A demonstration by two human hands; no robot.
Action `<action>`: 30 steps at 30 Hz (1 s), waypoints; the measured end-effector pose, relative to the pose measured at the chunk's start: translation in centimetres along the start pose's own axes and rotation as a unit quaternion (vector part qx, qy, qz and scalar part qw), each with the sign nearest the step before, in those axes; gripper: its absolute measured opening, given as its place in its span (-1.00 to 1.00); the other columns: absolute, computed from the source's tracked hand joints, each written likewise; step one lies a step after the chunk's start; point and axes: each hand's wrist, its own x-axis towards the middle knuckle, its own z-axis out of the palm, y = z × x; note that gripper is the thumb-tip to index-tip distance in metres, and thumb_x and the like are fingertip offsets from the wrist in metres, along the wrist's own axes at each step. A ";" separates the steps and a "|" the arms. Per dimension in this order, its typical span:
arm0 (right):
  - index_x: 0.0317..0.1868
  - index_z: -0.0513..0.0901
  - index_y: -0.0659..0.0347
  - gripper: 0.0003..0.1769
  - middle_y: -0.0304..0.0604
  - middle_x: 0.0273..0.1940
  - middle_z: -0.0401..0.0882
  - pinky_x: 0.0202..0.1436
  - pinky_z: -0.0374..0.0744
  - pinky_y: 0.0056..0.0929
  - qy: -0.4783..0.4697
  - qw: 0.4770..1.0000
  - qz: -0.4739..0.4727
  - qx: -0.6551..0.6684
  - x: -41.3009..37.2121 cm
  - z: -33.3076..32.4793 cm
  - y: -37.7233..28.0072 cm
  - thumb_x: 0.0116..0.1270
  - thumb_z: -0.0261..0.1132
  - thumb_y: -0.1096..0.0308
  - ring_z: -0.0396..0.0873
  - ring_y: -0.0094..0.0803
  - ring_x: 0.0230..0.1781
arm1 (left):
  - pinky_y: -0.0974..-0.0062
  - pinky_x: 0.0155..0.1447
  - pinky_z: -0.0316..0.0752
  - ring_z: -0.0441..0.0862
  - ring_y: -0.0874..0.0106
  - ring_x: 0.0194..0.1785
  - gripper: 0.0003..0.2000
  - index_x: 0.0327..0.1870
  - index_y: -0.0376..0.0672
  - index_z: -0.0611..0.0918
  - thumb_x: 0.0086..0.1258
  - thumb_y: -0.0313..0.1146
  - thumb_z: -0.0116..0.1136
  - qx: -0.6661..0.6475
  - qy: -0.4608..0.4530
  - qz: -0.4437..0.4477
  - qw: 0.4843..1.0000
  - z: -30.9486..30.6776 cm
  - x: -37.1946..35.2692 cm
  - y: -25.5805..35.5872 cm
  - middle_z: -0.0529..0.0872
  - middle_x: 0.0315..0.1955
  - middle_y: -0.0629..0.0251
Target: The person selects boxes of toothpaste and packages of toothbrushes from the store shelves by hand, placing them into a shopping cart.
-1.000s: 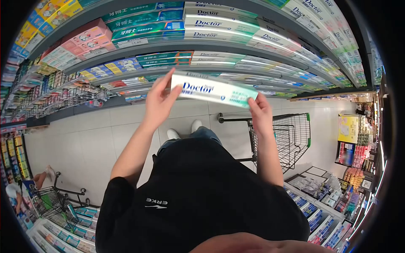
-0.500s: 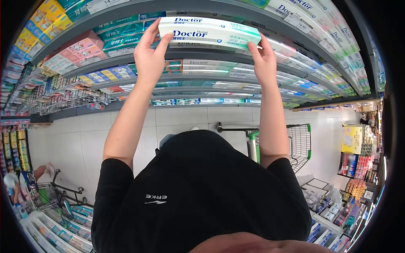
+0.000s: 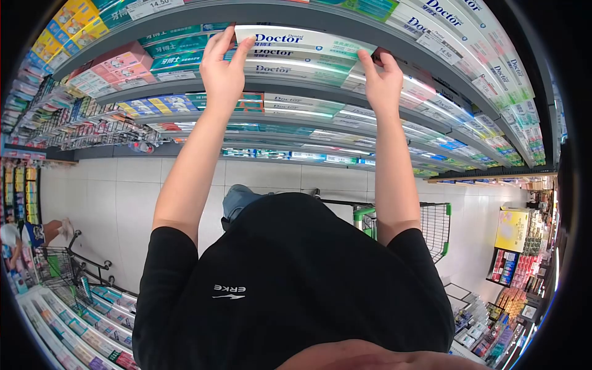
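Note:
Both hands hold a white and green box point(image 3: 302, 41) printed "Doctor" at the upper shelf. My left hand point(image 3: 223, 66) grips its left end, thumb on the front and fingers behind the end. At the right end is my right hand point(image 3: 382, 77), with its thumb on the front and its fingers bent at the edge. Similar boxes point(image 3: 290, 69) lie stacked directly below and behind the held one. Teal boxes point(image 3: 176, 54) sit left of my left hand.
Pink boxes point(image 3: 117, 69) stand farther left on the shelf. Behind me is a shopping cart point(image 3: 435, 231) with green corners. Another person point(image 3: 46, 234) stands by a second cart point(image 3: 65, 271) at the lower left. A yellow carton point(image 3: 513, 229) is at the right.
The box has moved away from my body, onto the shelf among the matching boxes, and its front now faces me more. Both hands moved with it. My leg has come into view below.

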 end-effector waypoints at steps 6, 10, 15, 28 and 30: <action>0.01 0.78 0.39 -0.47 0.02 -0.08 0.81 0.17 0.61 -0.27 0.012 0.991 -0.054 -0.124 0.5 0.7 0.0 0.41 0.58 0.00 0.70 -0.19 -0.03 | 0.38 0.29 0.64 0.80 0.40 0.13 -0.55 0.29 -0.38 0.71 0.52 -0.26 0.47 0.087 -0.010 -0.016 0.996 0.5 0.6 1.0 0.84 0.06 0.18; 0.18 0.74 0.36 -0.31 0.06 -0.03 0.82 0.23 0.61 -0.29 -0.060 0.994 -0.053 -0.074 2.0 -0.3 -0.8 0.33 0.62 -0.10 0.72 -0.17 0.08 | 0.39 0.33 0.63 0.82 0.36 0.15 -0.58 0.29 -0.34 0.71 0.54 -0.28 0.44 0.027 -0.004 -0.021 0.999 0.8 0.2 0.3 0.86 0.10 0.13; 0.27 0.72 0.32 -0.19 0.00 0.10 0.80 0.28 0.60 -0.29 -0.240 0.967 0.041 -0.082 5.5 -1.6 -1.6 0.26 0.64 -0.18 0.70 -0.23 0.17 | 0.36 0.22 0.66 0.82 0.24 0.18 -0.61 0.34 -0.26 0.69 0.60 -0.28 0.33 0.075 -0.017 -0.041 0.996 0.2 -0.7 0.6 0.85 0.16 0.09; 0.28 0.74 0.34 -0.39 -0.03 0.18 0.77 0.25 0.66 -0.31 -0.300 0.951 0.068 0.008 7.9 -0.5 0.2 0.41 0.59 0.06 0.68 -0.23 0.18 | 0.11 0.42 0.43 0.63 0.05 0.33 -0.65 0.29 -0.15 0.67 0.54 -0.35 0.31 0.211 0.046 0.080 0.973 -4.3 -7.0 -5.1 0.74 0.25 0.14; 0.21 0.78 0.35 -0.36 -0.03 0.09 0.81 0.19 0.62 -0.35 -0.278 0.960 0.036 0.006 8.1 0.2 0.9 0.32 0.66 0.01 0.71 -0.25 0.09 | 0.13 0.43 0.42 0.61 0.07 0.34 -0.66 0.28 -0.11 0.68 0.51 -0.39 0.31 0.238 0.058 0.083 0.966 -5.4 -10.1 -4.9 0.71 0.27 0.21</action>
